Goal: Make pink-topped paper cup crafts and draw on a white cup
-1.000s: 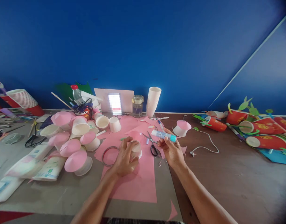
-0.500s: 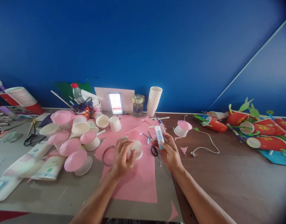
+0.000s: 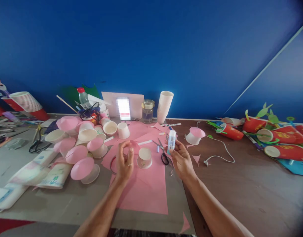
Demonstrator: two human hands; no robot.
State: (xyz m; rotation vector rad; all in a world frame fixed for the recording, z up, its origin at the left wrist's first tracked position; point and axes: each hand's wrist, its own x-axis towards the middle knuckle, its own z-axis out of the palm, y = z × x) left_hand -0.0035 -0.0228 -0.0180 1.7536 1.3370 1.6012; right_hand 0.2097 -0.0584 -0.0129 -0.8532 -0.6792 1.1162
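Note:
My left hand is raised over the pink paper, its fingers curled on a rounded pink paper piece that blends with the sheet behind. Just right of it an upside-down paper cup stands apart from both hands. My right hand grips a white and blue glue stick, held upright between thumb and fingers. Scissors with black handles lie partly open beside that hand, near a small lilac cap. Under all this is a large pink sheet.
At left, several paper cups with pink cone tops crowd the table. Behind are a lit phone, a glass jar and a tall cup stack. A capped cup, a white cable and red cups lie right.
My left hand has moved left off the paper cup, the pink piece shifting with it. My right hand has turned the glue stick more upright and moved slightly right.

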